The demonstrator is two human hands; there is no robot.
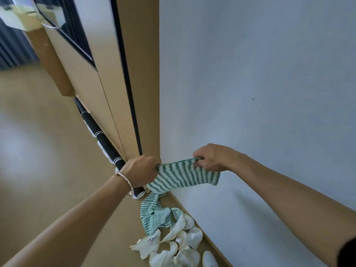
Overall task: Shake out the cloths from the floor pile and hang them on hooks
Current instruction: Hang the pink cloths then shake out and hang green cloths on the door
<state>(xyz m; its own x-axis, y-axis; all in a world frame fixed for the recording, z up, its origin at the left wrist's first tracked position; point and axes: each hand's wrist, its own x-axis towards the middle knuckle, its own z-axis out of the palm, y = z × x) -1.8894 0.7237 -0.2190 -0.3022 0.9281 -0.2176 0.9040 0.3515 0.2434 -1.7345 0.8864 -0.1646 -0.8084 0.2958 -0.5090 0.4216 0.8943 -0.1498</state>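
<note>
While gripping the striped cloth (183, 175) by its top edge, left hand (142, 171) and right hand (210, 158) both curled tight, holding it stretched level along the wall (260, 74) — just above the floor pile (173, 239).

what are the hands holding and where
The green striped cloth, by its top edge: left hand at one end, right hand at the other.

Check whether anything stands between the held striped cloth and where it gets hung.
Nothing visible does. The left hand and right hand grip the green-striped cloth stretched in open air before the white wall. No hook is in view, so the full path cannot be judged.
</note>
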